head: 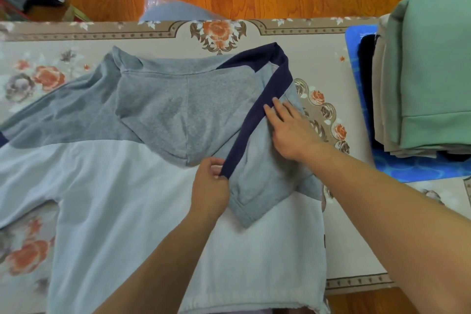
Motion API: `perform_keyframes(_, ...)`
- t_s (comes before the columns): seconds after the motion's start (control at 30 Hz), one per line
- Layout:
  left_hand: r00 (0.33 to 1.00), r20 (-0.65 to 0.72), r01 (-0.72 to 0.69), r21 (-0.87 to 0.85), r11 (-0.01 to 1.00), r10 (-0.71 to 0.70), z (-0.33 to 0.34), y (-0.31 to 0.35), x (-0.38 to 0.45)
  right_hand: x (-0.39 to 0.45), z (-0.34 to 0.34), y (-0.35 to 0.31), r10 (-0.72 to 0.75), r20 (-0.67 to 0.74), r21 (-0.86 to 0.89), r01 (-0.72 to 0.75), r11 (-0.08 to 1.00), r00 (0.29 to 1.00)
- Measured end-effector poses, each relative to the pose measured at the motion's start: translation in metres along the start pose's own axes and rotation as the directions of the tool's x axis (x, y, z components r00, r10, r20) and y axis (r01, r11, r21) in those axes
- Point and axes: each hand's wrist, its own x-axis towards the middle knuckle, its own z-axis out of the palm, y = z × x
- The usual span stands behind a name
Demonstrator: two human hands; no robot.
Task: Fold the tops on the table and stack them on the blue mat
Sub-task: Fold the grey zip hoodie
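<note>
Both hands on the hoodie (142, 186) — my left hand (210, 183) pinches the navy-edged sleeve (257, 120), right hand (290, 127) spread flat; next, the other sleeve needs folding in.

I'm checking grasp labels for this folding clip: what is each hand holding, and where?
The left hand pinches the hoodie by the near end of its navy stripe. The right hand holds nothing, pressing flat on the folded sleeve.

No text, label, brand, number or sign can be read anywhere in the view. A small dark mark at the pale hoodie's (142, 211) right edge may be print, but it is too small to tell.
</note>
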Motion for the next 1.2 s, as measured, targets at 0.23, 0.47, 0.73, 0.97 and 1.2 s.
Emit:
perform_keyframes(0.23, 0.65, 0.233, -0.557, 0.794, 0.244, 0.724, -0.02, -0.032, 0.012, -0.004, -0.007, -0.031, 0.044, -0.259, 0.134, -0.009, 0.991, 0.965)
perform_keyframes(0.47, 0.786, 0.543, -0.565, 0.825, -0.014, 0.296, -0.016, -0.05, 0.024, -0.003, 0.023, -0.037, 0.073, 0.009, -0.007, -0.073, 0.997, 0.997)
perform_keyframes(0.73, 0.891, 0.116, -0.432, 0.51, 0.744, 0.438, -0.126, -0.047, -0.019, -0.033, -0.009, -0.15, 0.021, -0.313, 0.132, 0.021, 0.991, 0.95)
perform_keyframes(0.97, 0.799, -0.504, 0.255, -0.211, 0.944, -0.329, -0.369, -0.119, -0.024, -0.033, 0.005, -0.342, -0.297, -0.152, 0.138, 0.318, 0.938, 0.943)
perform_keyframes(1.2, 0.564, -0.702, 0.409, -0.22, 0.886, -0.435, -0.488, -0.14, 0.046, 0.043, 0.007, -0.415, -0.356, -0.301, -0.137, 0.329, 0.934, 0.885)
